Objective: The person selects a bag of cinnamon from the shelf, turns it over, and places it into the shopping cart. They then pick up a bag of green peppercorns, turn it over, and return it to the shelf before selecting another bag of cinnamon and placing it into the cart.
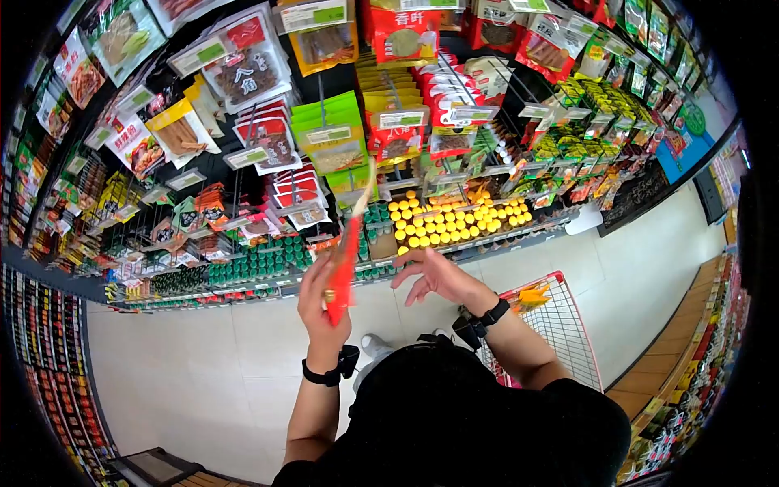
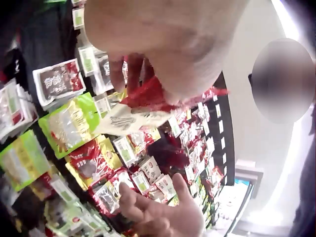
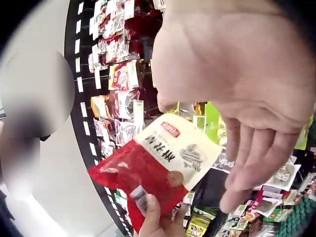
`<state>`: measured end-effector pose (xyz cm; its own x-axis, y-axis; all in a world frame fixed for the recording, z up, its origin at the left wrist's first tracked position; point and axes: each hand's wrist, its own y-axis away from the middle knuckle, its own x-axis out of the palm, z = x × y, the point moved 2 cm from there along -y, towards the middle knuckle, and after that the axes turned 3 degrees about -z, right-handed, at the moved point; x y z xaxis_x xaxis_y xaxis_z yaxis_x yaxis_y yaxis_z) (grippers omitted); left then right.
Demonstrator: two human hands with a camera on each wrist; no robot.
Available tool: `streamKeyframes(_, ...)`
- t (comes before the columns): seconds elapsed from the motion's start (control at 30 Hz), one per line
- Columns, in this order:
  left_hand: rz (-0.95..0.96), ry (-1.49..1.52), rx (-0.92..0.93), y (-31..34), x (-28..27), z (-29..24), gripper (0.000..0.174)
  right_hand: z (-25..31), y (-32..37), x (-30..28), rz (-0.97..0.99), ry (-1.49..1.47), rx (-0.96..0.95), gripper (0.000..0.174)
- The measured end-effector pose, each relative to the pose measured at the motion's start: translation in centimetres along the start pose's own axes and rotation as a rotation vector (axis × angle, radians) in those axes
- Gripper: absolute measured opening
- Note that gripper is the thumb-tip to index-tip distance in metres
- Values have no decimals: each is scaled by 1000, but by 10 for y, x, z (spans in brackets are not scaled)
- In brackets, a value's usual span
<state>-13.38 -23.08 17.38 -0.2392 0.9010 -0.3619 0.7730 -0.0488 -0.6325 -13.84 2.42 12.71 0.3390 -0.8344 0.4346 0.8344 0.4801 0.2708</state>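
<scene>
My left hand [image 1: 318,299] grips a red and cream packet [image 1: 347,258] by its red lower part, seen edge-on in the head view. In the right wrist view the packet's printed front [image 3: 170,160] shows, cream above and red below. The left thumb [image 3: 153,215] presses on its front, beside a small grey patch. My right hand [image 1: 442,276] hovers to the right of the packet with nothing in it, its fingers spread and slightly bent. The left wrist view shows this right hand [image 2: 168,215] low in front of the rack, apart from the packet.
Ahead stands a rack of hanging spice packets, among them green packets [image 1: 329,134]. Below them are yellow-capped jars [image 1: 442,223] and green-capped jars [image 1: 264,261]. A red-rimmed shopping cart [image 1: 568,325] with an orange packet [image 1: 533,298] stands at my right.
</scene>
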Motion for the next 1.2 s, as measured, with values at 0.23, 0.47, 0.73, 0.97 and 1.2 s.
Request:
streamKeyframes(0.23,665,-168,132,-11,-6,-7,53,-21,-29,20,-117,-508,214,41)
streamKeyframes(0.47,402,-135,12,-7,-40,29,61,-48,-48,41,-154,-553,236,40)
streamKeyframes(0.73,271,666,-665,32,-65,114,47,-44,-76,74,-72,-213,-69,37)
streamKeyframes(0.97,404,694,-734,43,-64,100,49,-51,-94,97,-154,189,-100,35)
streamKeyframes(1.2,396,511,-594,26,-52,98,46,-20,-91,101,-52,424,-86,47)
